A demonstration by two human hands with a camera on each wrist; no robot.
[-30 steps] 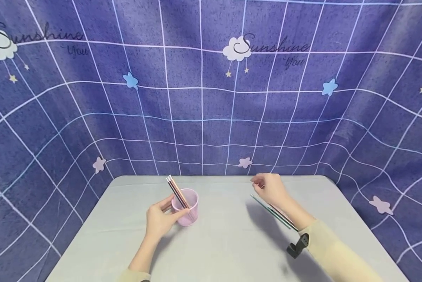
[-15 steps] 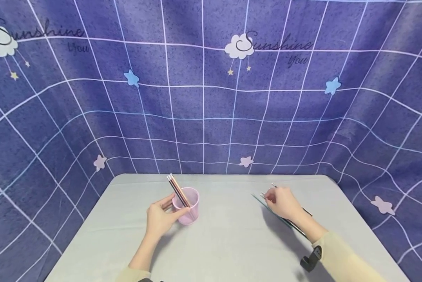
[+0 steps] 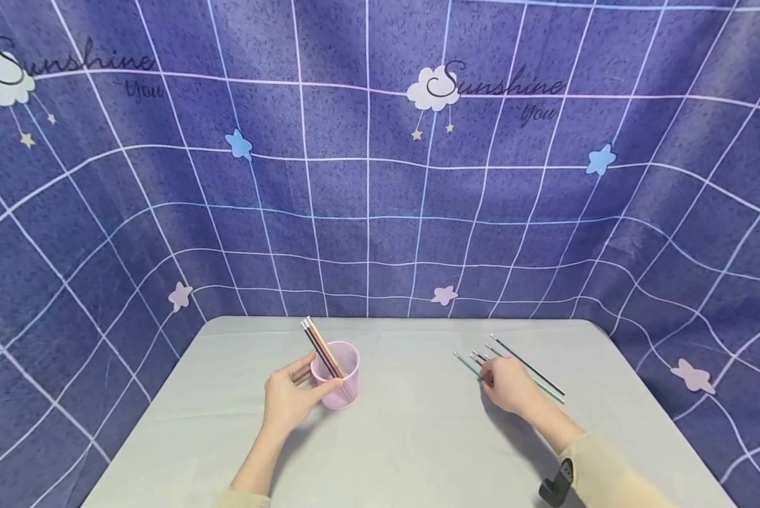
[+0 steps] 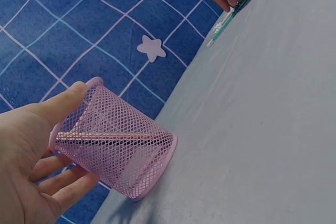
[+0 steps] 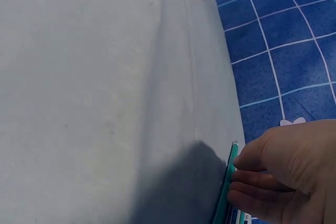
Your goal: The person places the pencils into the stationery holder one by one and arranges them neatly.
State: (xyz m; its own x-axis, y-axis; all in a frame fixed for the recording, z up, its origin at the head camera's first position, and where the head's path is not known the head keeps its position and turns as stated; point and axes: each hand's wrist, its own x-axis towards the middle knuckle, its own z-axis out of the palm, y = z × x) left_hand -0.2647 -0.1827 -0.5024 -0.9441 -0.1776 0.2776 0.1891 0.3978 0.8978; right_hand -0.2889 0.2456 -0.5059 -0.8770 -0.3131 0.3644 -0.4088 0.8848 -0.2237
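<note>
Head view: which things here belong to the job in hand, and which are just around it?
Likely part of the job:
- pink mesh cup, gripped by the left hand
- pencils in the cup
- pencils on the table, at the right hand

Just around it:
- grey table surface
- grid-patterned cloth behind
- dark device at the right wrist

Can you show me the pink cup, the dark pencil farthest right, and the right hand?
Pink cup [image 4: 118, 154], left wrist view: its mesh side.
Dark pencil [image 3: 531, 367], head view: middle of its shaft.
Right hand [image 3: 508, 384], head view: back of the hand.
</note>
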